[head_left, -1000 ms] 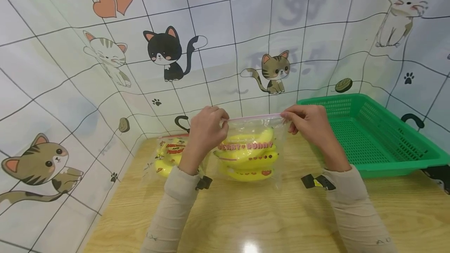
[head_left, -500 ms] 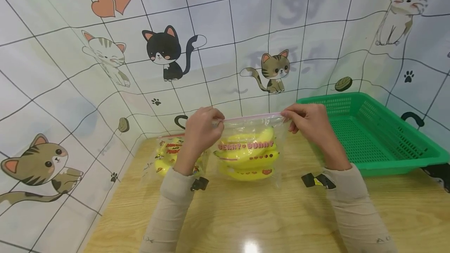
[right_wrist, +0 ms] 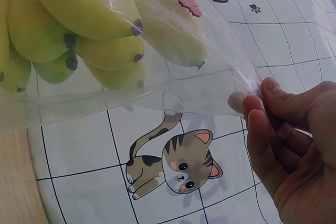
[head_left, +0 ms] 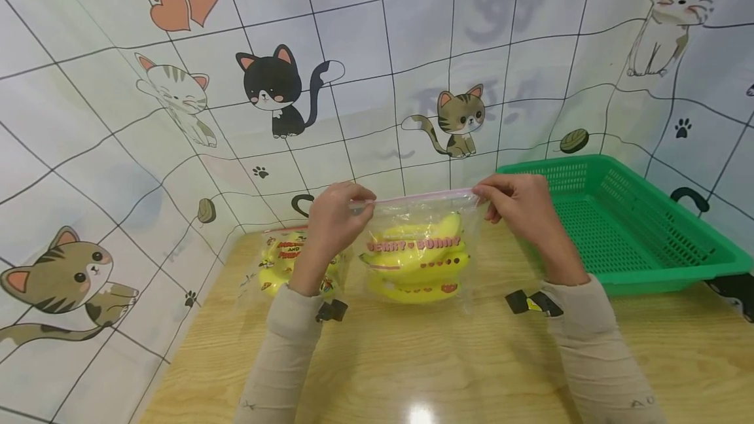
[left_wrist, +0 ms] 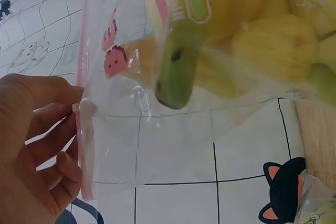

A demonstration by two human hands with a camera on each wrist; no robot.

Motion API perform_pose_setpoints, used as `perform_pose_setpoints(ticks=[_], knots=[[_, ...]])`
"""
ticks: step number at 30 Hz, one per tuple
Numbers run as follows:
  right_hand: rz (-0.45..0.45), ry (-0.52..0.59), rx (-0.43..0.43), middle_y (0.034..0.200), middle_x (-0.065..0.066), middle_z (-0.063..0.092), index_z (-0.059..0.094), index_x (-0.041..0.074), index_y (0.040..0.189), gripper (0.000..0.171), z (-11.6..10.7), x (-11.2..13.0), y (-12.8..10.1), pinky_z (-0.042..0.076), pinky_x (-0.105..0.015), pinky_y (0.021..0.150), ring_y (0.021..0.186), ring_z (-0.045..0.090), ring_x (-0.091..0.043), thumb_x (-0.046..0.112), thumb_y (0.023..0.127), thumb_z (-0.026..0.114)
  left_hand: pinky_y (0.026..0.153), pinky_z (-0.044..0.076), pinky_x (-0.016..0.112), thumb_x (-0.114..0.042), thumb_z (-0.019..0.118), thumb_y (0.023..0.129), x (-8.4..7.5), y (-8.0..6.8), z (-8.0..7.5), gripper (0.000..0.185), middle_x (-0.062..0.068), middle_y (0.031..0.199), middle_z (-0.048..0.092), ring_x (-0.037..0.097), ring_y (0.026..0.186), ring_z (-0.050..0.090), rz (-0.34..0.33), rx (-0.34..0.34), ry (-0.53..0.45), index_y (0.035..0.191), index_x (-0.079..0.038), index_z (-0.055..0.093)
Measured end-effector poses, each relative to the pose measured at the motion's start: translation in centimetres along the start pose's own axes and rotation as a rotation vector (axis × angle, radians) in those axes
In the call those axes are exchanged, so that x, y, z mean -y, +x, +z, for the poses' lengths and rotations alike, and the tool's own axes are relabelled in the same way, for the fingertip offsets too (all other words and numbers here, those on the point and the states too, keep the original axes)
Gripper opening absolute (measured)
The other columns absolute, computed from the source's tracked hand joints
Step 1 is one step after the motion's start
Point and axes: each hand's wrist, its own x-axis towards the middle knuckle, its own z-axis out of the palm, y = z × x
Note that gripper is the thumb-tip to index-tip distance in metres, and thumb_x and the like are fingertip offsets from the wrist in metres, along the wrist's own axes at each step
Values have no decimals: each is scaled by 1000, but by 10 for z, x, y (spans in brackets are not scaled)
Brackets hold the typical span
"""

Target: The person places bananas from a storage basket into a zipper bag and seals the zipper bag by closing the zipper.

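A clear zip bag [head_left: 421, 210] printed with pink lettering stands upright at the middle of the table, and yellow bananas [head_left: 412, 270] fill its lower part. My left hand [head_left: 337, 220] pinches the left end of its pink zip strip [left_wrist: 84, 40], where a small pale slider [left_wrist: 85, 108] shows beside the fingertips. At the opposite top corner, my right hand [head_left: 518, 205] pinches the bag's edge between thumb and finger. The strip is stretched between both hands. A second clear bag [head_left: 288, 260] with yellow fruit and red print lies behind my left wrist, partly hidden by it.
A green plastic basket [head_left: 648, 275] stands at the right, close to my right forearm. Behind the wooden table [head_left: 389, 371] rises a wall covering [head_left: 365, 38] printed with cats and grid lines. Black straps [head_left: 533, 303] are on both wrists.
My left hand has slid a little to the left along the zip strip, uncovering more of the bag's lettering. The right hand keeps its grip at the right corner.
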Motion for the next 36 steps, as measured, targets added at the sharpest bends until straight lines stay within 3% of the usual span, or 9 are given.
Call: perform_pose_setpoints(ticks=[20,36], knots=[[-13,-41,-6,63,-7,69,81,4,95,18,0,-1,0,50,-20,48,48,60,-6,17,100,70,70,56,39,-14,74,86,5,-9,4,9,2,97,78,23,94,69,-64,-114,-24,94,-15,78],[-6,-43,-2,61,-6,69,81,4,95,17,-2,-4,1,50,-21,48,48,60,-5,17,100,70,84,55,44,-14,74,87,11,-15,-2,9,5,98,78,26,97,69,-129,-106,-93,96,-12,78]])
